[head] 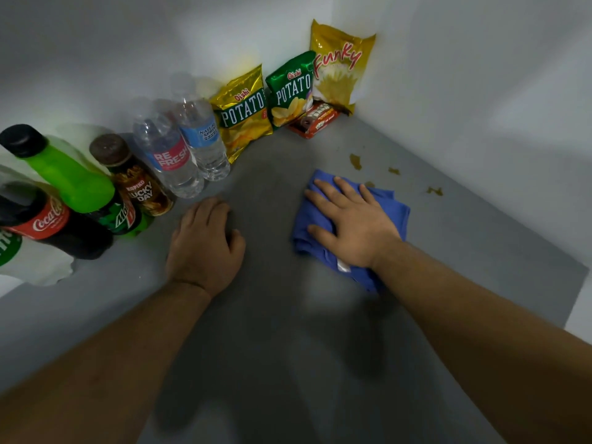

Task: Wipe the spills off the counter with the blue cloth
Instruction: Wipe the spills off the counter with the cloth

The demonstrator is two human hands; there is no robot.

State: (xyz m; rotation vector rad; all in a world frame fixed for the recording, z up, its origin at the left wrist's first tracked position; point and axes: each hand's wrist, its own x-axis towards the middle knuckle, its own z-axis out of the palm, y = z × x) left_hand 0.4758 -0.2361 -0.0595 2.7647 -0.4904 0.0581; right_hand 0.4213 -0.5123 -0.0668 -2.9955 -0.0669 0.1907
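- Along the wall stand bottles with readable labels: a Coca-Cola bottle (48,219) with dark drink, a Mountain Dew bottle (73,184) with green drink, a brown Kopiko Lucky Day bottle (137,181), and two clear water bottles, one marked "Refresh" (166,155) and one "Nature's Spring" (201,136).
- In the corner lean a yellow Oishi Potato bag (243,113), a green Oishi Potato bag (290,89) and a yellow "Funky" bag (339,68); a small red-brown pack (315,121) lies in front, its writing too blurred to read.
- The blue cloth (320,213) is crumpled and lies on the grey worktop (272,315), right of the middle.
- The right hand (355,224) presses flat on the cloth, fingers spread, not closed around it.
- Brownish spills (355,161) lie just beyond the cloth, near the right wall.
- The left hand (205,248) rests on the worktop with curled fingers, holding nothing.
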